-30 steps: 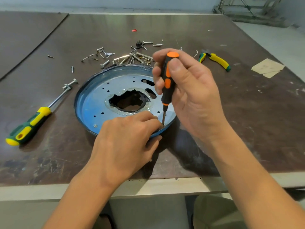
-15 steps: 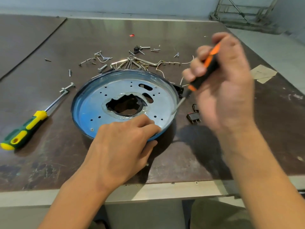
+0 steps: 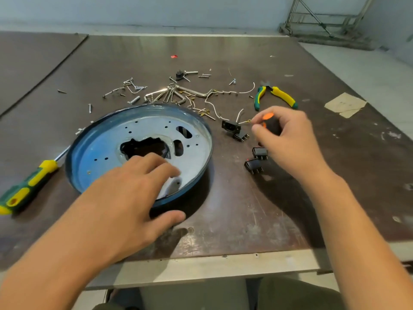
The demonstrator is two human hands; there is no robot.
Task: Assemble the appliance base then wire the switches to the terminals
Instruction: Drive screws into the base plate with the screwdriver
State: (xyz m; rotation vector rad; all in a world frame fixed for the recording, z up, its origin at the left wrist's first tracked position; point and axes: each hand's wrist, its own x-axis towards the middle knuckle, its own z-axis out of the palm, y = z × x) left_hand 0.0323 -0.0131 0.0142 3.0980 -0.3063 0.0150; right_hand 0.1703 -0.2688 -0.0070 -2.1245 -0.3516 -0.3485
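Observation:
The round blue-rimmed appliance base lies on the table, a silver plate with a jagged centre hole inside it. My left hand hovers over its near edge with fingers spread and relaxed, thumb outside the rim. My right hand grips a small black-and-orange screwdriver to the right of the base, just above two black switches. A third black part with a white wire lies beside them. The screwdriver's shaft is hidden behind the hand.
A green-and-yellow screwdriver lies at the left. Green-and-yellow pliers lie at the back right. Loose screws, metal clips and wires are scattered behind the base. A paper scrap sits far right. The table's front edge is near.
My right hand has carried the small screwdriver from the base's rim out to the right, down by the switches. My left hand has loosened off the near rim, fingers spread.

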